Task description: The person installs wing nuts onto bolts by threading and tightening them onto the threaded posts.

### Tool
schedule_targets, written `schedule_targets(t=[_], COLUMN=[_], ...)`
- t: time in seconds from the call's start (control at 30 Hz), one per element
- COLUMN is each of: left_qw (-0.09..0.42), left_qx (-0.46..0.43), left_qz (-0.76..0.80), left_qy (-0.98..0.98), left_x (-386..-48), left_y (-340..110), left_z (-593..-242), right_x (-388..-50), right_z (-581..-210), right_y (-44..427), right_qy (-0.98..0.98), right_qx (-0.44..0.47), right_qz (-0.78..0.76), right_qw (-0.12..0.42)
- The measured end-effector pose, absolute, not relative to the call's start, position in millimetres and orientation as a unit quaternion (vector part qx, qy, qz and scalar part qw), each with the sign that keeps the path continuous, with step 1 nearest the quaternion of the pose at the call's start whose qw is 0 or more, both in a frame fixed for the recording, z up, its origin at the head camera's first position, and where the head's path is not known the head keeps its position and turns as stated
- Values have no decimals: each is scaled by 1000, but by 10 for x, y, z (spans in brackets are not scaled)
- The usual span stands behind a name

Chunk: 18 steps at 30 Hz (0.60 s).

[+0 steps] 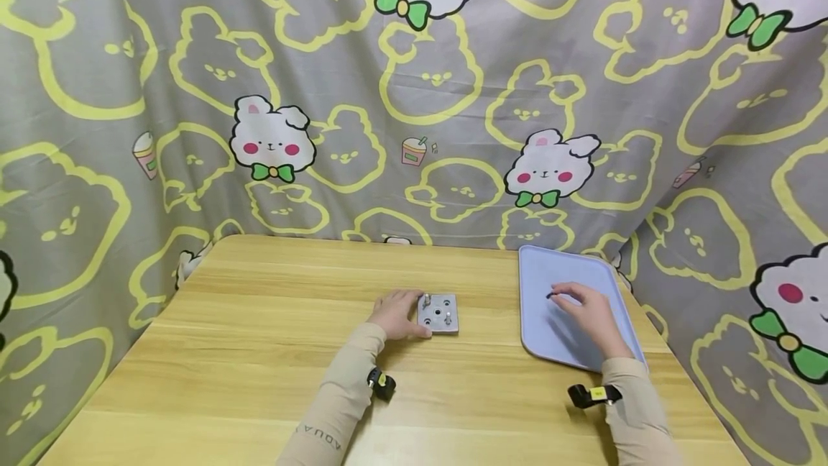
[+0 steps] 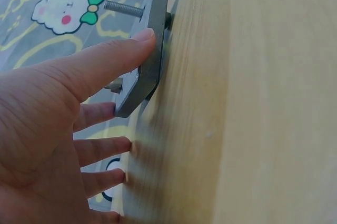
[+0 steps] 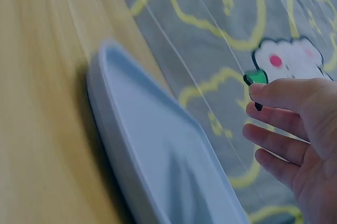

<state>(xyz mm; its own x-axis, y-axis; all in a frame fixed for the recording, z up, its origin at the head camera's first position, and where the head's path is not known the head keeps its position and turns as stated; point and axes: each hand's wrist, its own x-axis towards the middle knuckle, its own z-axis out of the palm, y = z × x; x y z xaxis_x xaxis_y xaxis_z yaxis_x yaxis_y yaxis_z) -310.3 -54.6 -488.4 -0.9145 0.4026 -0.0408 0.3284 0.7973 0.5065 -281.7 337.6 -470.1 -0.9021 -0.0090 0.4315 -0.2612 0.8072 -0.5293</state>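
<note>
A square grey metal plate [image 1: 438, 313] lies on the wooden table, with several holes and two upright posts; in the left wrist view one post is a threaded bolt [image 2: 124, 8]. My left hand [image 1: 396, 313] holds the plate's left side, the thumb on its near edge and the index finger at the far one. Over the light blue tray [image 1: 540, 336], my right hand [image 1: 590, 316] pinches a small black piece [image 3: 253, 91] between thumb and index finger, apart from the tray's surface. Its exact kind is too small to tell.
The wooden table [image 1: 233, 351] reaches back to a grey patterned curtain [image 1: 362, 78], which also hangs at both sides. The tray has a raised rim and stands near the table's right edge. Each wrist wears a black camera on a strap.
</note>
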Motion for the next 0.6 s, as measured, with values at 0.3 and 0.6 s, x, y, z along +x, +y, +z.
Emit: schedule_targets(t=[0.3, 0.6], left_qw=[72, 71], left_qx=[195, 198], left_qz=[252, 251], left_qy=[945, 945], left_x=[-3115, -3119], left_y=[-535, -547], left_z=[-4922, -4916], right_x=[-3041, -3166], right_z=[-4694, -4667], right_y=[2731, 2151], right_qy=[-907, -888], right_qx=[128, 181], right_qz=[362, 396], right_qw=[171, 150])
